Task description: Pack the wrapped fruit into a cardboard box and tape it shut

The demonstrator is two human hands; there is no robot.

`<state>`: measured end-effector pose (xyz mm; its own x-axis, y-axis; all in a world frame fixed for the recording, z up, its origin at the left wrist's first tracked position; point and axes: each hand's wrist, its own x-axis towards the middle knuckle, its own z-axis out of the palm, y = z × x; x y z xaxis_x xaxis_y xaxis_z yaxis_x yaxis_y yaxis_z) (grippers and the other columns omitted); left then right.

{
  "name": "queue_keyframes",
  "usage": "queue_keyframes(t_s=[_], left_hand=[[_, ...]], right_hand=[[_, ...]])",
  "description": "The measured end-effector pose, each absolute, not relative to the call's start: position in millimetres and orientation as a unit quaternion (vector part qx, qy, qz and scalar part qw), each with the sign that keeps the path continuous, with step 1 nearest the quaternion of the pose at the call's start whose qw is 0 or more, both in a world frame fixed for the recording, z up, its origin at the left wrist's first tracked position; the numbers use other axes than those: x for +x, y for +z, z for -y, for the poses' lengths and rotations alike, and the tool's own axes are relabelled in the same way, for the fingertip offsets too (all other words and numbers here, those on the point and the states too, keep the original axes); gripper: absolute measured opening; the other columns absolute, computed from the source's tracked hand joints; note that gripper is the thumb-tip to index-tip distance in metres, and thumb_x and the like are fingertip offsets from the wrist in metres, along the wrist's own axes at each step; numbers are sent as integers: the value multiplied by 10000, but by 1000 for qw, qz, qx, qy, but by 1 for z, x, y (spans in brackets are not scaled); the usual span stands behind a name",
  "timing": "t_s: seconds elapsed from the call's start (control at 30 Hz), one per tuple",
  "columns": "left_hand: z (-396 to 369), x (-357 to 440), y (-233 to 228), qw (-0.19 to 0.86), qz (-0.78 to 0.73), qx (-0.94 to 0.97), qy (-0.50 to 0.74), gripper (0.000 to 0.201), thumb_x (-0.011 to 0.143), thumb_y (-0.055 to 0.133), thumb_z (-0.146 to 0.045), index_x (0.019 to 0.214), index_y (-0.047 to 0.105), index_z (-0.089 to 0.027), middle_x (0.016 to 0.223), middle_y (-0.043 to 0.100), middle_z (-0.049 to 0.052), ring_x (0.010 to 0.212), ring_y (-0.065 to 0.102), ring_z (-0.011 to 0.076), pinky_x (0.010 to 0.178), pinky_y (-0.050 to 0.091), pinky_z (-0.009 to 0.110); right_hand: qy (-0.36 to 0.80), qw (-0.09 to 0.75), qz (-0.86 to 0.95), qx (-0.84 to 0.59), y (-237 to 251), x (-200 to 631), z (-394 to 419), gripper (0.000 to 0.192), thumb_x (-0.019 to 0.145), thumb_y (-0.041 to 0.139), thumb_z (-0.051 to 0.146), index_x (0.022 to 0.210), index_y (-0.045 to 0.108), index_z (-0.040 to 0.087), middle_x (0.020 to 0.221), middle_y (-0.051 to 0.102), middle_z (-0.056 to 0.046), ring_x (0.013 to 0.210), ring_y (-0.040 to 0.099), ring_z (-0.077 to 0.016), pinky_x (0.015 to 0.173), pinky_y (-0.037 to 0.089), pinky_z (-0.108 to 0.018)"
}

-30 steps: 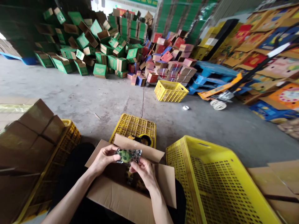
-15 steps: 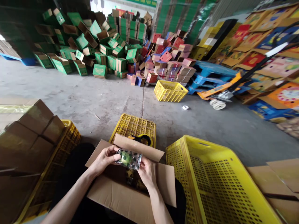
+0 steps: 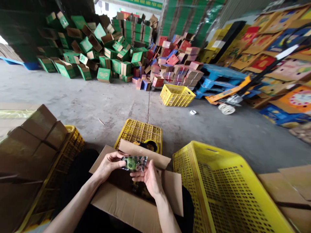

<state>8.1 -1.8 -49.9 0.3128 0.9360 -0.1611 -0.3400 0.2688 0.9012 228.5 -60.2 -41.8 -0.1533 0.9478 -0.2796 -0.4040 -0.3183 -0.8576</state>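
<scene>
Over an open cardboard box [image 3: 126,205], my left hand [image 3: 108,165] pinches one end of a small clear plastic packet [image 3: 133,163]. Something green and rounded shows inside the packet, and dark marks pattern its film. My right hand [image 3: 151,179] is at the packet's other end, palm turned up and fingers apart. Whether its fingertips touch the underside of the packet, I cannot tell. More dark-patterned packets [image 3: 136,187] lie in the shadow inside the box, partly hidden by the hand.
An upturned yellow crate [image 3: 136,127] beyond the box carries a tape dispenser [image 3: 152,145]. To the right stands a large yellow crate [image 3: 218,155]; on the left, stacked cartons [image 3: 26,152] rest on another crate. Farther off are heaped green boxes [image 3: 104,74] and an orange pallet jack [image 3: 228,92].
My right hand has let go of the packet's right end and opened, turning palm up beneath it. My left hand keeps its hold, and the packet is tilted flatter.
</scene>
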Motion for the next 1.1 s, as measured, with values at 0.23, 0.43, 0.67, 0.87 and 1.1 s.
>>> queue_keyframes(t_s=[0.23,0.43,0.67,0.87,1.1], left_hand=[[3,9,-44,716,-366,437,402,404,730,946,-426,976,757,-167,1013,791,74,858,744,223,765,586,312],[1,11,-33,728,-305,487,374,438,734,957,-370,1024,693,-173,1015,786,66,952,740,216,872,548,295],[0,15,-47,713,-335,471,397,547,694,979,-310,1142,697,-173,1019,788,66,899,740,216,807,566,293],[4,21,-53,717,-325,460,410,483,669,989,-298,1044,719,-155,942,768,36,689,671,138,618,524,230],[0,12,-43,701,-320,517,373,609,828,854,-516,1308,720,-167,1202,766,115,1042,724,276,888,561,341]], right_hand=[[656,474,353,-469,-42,218,67,608,699,967,452,1186,689,217,1148,786,-94,980,786,-294,933,632,-490],[634,479,353,-494,-42,219,64,490,693,952,514,1033,774,209,1015,815,-84,897,796,-314,902,644,-492],[646,474,341,-492,-40,220,65,552,717,938,527,1099,748,176,1044,811,-111,930,797,-309,899,643,-480],[652,517,300,-466,-40,222,66,703,702,969,425,1316,663,270,1287,749,-75,1183,720,-300,935,647,-446],[620,535,293,-493,-41,224,65,638,694,969,408,1248,694,251,1282,749,-80,1187,715,-314,962,637,-469]])
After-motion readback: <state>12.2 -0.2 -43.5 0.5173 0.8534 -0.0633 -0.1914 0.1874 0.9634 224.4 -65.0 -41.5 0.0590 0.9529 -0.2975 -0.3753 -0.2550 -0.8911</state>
